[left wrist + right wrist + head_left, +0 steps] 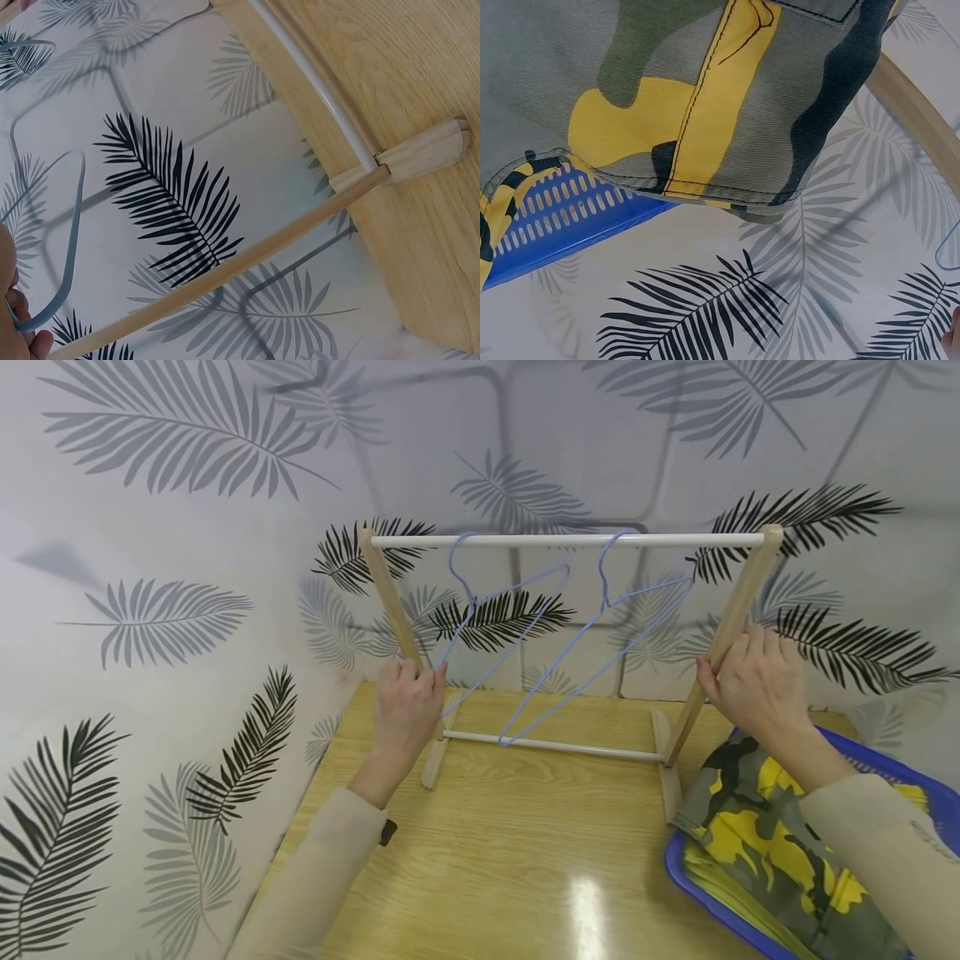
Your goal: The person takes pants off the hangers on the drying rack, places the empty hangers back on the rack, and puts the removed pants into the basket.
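Note:
A small clothes rack (pixel 675 540) with wooden posts and white rods stands at the back of the table. Two blue wire hangers (pixel 558 672) hang from its top rod, bare of clothes. My left hand (pixel 405 702) grips the left post (pixel 225 266) partway up, its thumb beside the nearer hanger; whether they touch I cannot tell. Around the right post (pixel 738 593) my right hand (pixel 757 681) is curled at a similar height. Below my right forearm lies a grey, yellow and black camouflage garment (pixel 780 852), partly hidden by the sleeve.
A blue plastic basket (pixel 678 860) holds the garment at the table's right side, with yellow cloth (pixel 720 885) beneath it. The wood-patterned table (pixel 480 860) meets a wall (pixel 187 693) covered in a leaf pattern behind and at the left.

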### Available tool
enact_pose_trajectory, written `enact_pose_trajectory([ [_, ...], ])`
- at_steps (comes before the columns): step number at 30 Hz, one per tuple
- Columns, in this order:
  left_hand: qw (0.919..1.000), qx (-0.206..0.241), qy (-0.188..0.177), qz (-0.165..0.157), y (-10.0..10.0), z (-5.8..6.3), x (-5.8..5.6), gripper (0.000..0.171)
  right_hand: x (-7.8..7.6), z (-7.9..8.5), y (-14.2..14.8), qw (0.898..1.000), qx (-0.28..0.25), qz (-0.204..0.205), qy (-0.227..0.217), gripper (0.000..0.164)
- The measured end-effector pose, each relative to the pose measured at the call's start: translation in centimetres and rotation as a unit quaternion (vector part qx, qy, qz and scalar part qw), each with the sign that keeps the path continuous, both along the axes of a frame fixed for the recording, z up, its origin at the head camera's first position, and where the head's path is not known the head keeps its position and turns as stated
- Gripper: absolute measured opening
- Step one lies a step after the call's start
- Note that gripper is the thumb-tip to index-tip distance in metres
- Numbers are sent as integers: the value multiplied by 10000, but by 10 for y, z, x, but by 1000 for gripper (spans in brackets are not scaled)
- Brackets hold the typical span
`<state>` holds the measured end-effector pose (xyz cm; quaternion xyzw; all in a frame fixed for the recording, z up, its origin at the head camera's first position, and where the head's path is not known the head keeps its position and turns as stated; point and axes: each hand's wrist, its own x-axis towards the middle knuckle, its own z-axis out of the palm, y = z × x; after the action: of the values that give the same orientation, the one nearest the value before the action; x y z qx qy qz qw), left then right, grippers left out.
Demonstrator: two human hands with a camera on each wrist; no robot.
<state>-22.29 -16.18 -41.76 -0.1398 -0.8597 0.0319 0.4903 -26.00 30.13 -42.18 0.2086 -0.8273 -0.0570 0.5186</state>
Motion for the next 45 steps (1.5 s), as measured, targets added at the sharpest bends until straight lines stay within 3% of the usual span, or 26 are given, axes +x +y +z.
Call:
enact_pose_trajectory([
  [8,9999,12,-46,-153,3,-2,-3,50,-1,-5,5,9994,-43,-185,-279,65],
  [17,9999,40,-98,-90,5,-3,-6,52,0,-5,5,9995,-128,-184,-232,65],
  [25,9991,222,-269,-247,3,-4,-6,52,1,-6,7,9992,-11,-216,-323,64],
  [30,9978,349,-531,-188,0,-3,-3,49,2,-4,8,9991,-22,-146,-407,63],
  [36,9918,838,-924,-279,-1,-4,2,42,5,-2,8,9987,-10,-137,-489,66],
  [45,9874,1181,-976,-402,-2,-3,13,58,14,1,9,9970,-188,-115,-748,70],
])
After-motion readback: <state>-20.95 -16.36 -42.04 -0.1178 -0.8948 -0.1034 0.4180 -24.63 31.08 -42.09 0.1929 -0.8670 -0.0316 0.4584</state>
